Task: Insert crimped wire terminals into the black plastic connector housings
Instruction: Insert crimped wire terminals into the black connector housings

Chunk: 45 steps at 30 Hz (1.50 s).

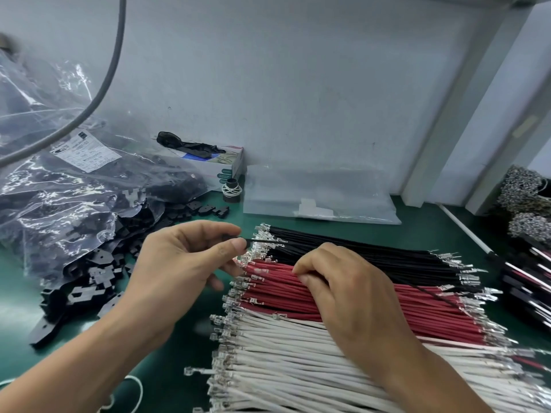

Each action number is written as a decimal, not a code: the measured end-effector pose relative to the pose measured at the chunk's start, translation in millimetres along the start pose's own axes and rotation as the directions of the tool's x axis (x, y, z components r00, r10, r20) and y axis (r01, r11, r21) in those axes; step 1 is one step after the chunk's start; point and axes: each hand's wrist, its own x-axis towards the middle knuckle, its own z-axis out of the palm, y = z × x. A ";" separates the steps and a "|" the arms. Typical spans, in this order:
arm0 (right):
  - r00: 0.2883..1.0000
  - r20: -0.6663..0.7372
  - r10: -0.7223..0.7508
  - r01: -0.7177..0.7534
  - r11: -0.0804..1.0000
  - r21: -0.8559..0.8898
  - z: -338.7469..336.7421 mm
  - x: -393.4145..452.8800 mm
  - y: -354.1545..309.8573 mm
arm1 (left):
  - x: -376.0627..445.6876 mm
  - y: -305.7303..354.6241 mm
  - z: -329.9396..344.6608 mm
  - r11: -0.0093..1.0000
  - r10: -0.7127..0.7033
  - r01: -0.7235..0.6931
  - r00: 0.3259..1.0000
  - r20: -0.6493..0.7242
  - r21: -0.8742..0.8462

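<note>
White wires (298,359) lie nearest us, then red wires (372,302), then black wires (372,254) beyond, all side by side on the green mat (179,347), their long axes running left to right with crimped terminals at both ends. Our right hand (351,293) rests on the red row, its fingertips curled and pinching at one strand there. Our left hand (185,257), just left of the terminals, pinches a small black connector housing (238,237) between thumb and forefinger; one black wire (268,240) meets it, pointing left into the housing.

We judge the risks so: a terminal turned the wrong way would not latch, pushing askew could bend the crimp, and our right hand may drag neighbouring strands loose. Farther left, loose housings (89,281) spill from a clear bag (59,189).
</note>
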 end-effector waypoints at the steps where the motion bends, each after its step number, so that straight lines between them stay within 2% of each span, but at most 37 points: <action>1: 1.000 -0.004 -0.005 0.005 0.999 0.035 -2.0 -0.1 2.5 | -0.1 1.0 -0.2 1.000 -0.008 0.008 1.000 0.003 -0.022; 5: 0.999 -0.041 0.030 -0.021 0.976 0.215 -10.8 -1.2 5.6 | -1.3 4.5 -0.1 0.990 -0.083 0.088 0.995 0.057 -0.108; 13: 0.985 -0.163 0.046 0.000 0.963 0.271 -10.7 -3.0 -2.5 | -2.4 4.2 -0.2 0.950 -0.200 0.249 0.948 0.246 -0.187; 22: 0.976 -0.209 0.067 0.003 0.949 0.316 -12.0 -4.4 -4.2 | -0.7 2.5 -1.9 0.935 -0.224 0.292 0.927 0.301 -0.201; 33: 0.963 -0.265 0.056 0.025 0.955 0.294 -9.3 -2.4 -7.5 | -1.3 5.7 -1.7 0.915 -0.248 0.331 0.911 0.329 -0.229; 40: 0.955 -0.266 -0.128 0.164 0.979 0.118 -17.3 -1.0 -6.2 | -2.0 6.7 -2.7 0.912 -0.265 0.353 0.896 0.357 -0.209; 45: 0.949 -0.276 -0.156 0.189 0.977 0.101 -12.6 0.4 -13.2 | -5.8 3.8 0.8 0.903 -0.284 0.376 0.884 0.370 -0.207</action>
